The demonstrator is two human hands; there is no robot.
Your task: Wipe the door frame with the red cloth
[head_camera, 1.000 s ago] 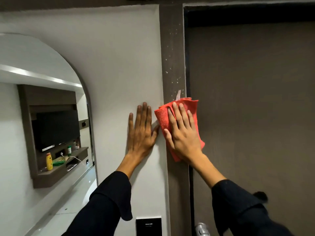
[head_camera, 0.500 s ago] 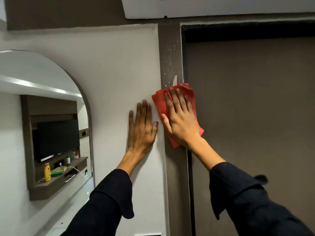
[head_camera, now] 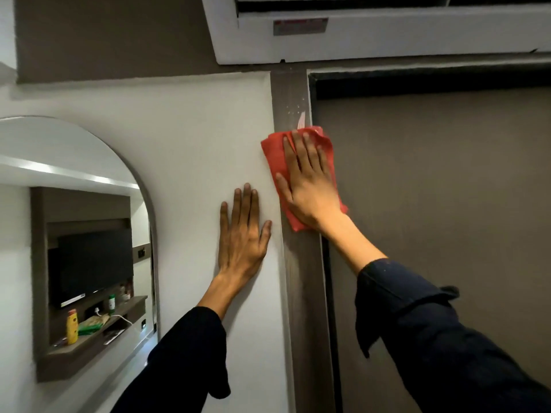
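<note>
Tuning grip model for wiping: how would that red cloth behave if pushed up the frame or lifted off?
The red cloth looks soft and floppy: it bunches under the right hand. Probably light. Pushed along the grey door frame, it would likely wrinkle rather than slide flat; its loose lower corner would droop if lifted.

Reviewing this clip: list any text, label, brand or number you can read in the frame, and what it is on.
No text in this frame can be read.
Red and grey sticker on the air conditioner: print too blurred to read.
Yellow bottle on the shelf seen in the mirror: markings too small to read.
Red cloth, door frame: no lettering visible.
</note>
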